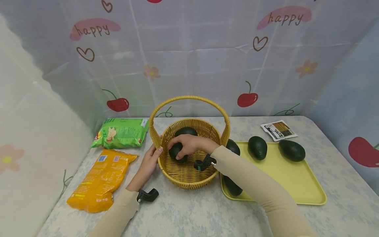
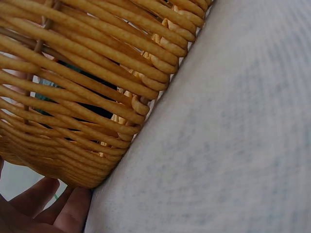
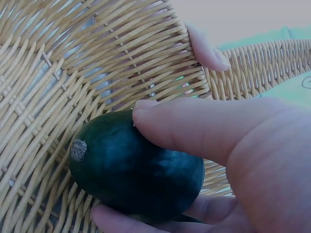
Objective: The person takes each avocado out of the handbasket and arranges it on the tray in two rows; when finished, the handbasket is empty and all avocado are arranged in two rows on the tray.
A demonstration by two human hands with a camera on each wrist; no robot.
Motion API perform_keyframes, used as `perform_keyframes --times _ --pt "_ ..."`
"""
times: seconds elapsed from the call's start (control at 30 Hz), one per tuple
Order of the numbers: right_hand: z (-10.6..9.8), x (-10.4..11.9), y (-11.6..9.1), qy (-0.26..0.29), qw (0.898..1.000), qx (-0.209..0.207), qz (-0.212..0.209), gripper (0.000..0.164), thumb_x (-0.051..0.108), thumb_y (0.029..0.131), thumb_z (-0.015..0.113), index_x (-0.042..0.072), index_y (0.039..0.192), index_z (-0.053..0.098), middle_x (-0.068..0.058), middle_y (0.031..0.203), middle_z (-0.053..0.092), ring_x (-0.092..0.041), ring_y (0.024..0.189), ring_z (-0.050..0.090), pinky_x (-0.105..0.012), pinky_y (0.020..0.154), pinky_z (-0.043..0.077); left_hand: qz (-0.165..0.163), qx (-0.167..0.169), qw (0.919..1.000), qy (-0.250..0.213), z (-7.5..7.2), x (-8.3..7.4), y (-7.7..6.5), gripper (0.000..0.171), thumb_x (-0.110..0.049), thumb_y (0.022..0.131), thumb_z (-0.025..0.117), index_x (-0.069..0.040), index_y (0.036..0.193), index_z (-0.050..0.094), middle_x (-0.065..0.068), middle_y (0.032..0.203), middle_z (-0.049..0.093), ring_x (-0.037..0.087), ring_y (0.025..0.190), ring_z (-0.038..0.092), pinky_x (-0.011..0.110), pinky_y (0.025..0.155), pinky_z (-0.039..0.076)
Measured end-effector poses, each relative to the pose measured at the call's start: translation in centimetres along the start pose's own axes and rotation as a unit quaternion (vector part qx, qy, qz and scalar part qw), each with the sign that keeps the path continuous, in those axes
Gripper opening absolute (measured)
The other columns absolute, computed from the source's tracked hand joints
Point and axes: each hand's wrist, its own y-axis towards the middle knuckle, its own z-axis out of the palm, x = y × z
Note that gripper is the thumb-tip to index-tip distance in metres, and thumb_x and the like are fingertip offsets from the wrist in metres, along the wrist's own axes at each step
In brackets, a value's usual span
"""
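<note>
Inside a yellow wicker basket (image 1: 189, 184) with a tall hoop handle, my right hand (image 1: 189, 144) grips a dark green avocado (image 3: 141, 165). Its thumb lies across the top, and fingers come round below. A second avocado (image 1: 186, 131) lies in the basket just behind it. My left hand (image 1: 151, 161) holds the basket's left side near the foot of the handle, with its thumb over the rim and fingers against the outside. The left wrist view shows those fingers (image 2: 75, 208) beside the wicker wall, close to the tablecloth.
To the right, a yellow tray (image 1: 290, 184) carries several avocados (image 1: 257, 148), two of them partly hidden by the right sleeve and basket. A small white-and-brown packet (image 1: 279, 130) lies behind the tray. At left lie a green bag (image 1: 124, 132) and an orange bag (image 1: 100, 181).
</note>
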Motion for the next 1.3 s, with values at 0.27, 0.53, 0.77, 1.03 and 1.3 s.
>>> perform_keyframes --times 0.27,0.53,0.77,1.03,1.3 --pt "-0.3 0.0 -0.5 -0.039 0.999 -0.007 -0.003 0.048 0.02 0.093 0.075 0.022 0.139 0.063 -0.003 0.152 0.053 -0.028 0.14 0.049 -0.045 0.109 0.046 -0.007 -0.001 1.0 0.004 0.1 0.1 0.0 0.057 -0.03 0.112 0.04 -0.02 0.164 0.023 0.011 0.169 0.027 0.031 0.151 0.034 0.031 0.106 0.047" --pt "-1.2 0.4 -2.1 -0.056 0.998 0.002 -0.003 0.049 0.022 0.093 0.074 0.02 0.141 0.062 -0.005 0.152 0.052 -0.029 0.135 0.052 -0.043 0.104 0.05 -0.003 -0.003 1.0 -0.003 0.0 0.1 -0.1 0.056 -0.028 0.112 0.04 -0.019 0.165 0.022 0.014 0.169 0.025 0.034 0.151 0.034 0.022 0.103 0.046" --pt "-2.2 1.1 -4.7 -0.09 0.996 0.014 -0.015 0.049 0.023 0.094 0.072 0.02 0.141 0.062 -0.005 0.149 0.055 -0.029 0.135 0.053 -0.045 0.104 0.049 -0.007 -0.003 0.9999 -0.007 0.0 0.3 -0.1 0.056 -0.029 0.112 0.04 -0.02 0.165 0.022 0.014 0.169 0.024 0.036 0.151 0.034 0.016 0.099 0.046" --pt "-3.1 0.9 -8.0 -0.088 0.996 0.008 -0.032 0.045 0.023 0.093 0.073 0.023 0.137 0.064 -0.002 0.144 0.06 -0.024 0.13 0.056 -0.04 0.1 0.051 -0.003 -0.005 1.0 -0.005 0.0 0.4 0.0 0.057 -0.029 0.112 0.04 -0.018 0.165 0.022 0.013 0.169 0.025 0.034 0.148 0.038 0.013 0.095 0.046" --pt "-3.8 0.3 -11.2 -0.079 0.996 -0.009 -0.045 0.046 0.021 0.094 0.073 0.021 0.139 0.063 -0.002 0.144 0.06 -0.024 0.133 0.054 -0.042 0.104 0.049 0.003 0.004 1.0 -0.005 -0.1 0.2 0.0 0.057 -0.03 0.112 0.038 -0.017 0.165 0.02 0.015 0.17 0.023 0.036 0.149 0.036 0.011 0.095 0.045"
